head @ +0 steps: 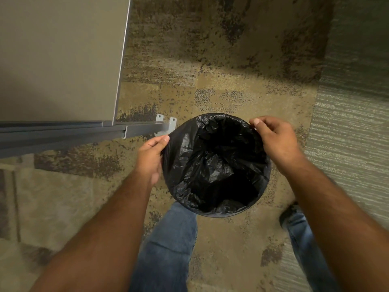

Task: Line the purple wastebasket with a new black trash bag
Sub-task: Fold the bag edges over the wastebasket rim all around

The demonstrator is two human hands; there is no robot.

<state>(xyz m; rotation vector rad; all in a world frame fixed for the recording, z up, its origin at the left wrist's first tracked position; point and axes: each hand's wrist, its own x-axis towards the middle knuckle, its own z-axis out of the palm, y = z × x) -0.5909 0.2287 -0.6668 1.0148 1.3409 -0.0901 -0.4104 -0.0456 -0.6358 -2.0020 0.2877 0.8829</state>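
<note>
Both forearms reach down over jeans-clad legs [168,245]. Left hand [150,158] pinches the black trash bag [212,165] at its left edge; right hand [275,141] grips the upper right edge. Its plastic covers the wastebasket completely, standing on patterned carpet [221,60] beside a gray cabinet [59,57].

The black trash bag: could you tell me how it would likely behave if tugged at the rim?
The black trash bag looks thin, crinkled: probably floppy and light. Its glossy film may slip between the left hand and right hand pinching it.
</note>
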